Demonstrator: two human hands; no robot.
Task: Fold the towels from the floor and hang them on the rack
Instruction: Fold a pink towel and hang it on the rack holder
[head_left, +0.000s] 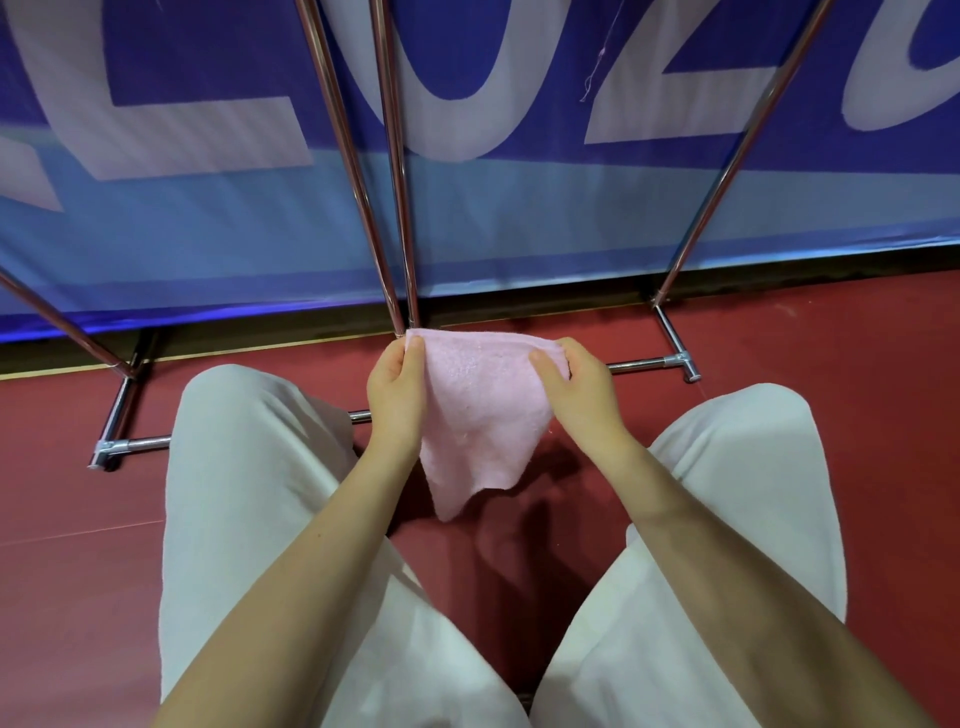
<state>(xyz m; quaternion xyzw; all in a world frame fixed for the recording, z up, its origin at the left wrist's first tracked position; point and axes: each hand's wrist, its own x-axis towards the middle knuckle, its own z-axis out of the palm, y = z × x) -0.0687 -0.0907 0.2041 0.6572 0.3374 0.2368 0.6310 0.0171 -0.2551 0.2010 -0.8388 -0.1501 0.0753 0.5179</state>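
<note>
1. Head view: a small pink towel (480, 410) hangs in the air between the person's knees, above the red floor (857, 364), just in front of the shiny rack (395, 208).
2. The left hand (397, 387) pinches the top left corner. The right hand (576, 382) pinches the top right corner.
3. The towel looks soft, light and floppy. The top corners look like the best place to hold it.
4. The rack's top bars are cut off, and no other towels show.
</note>
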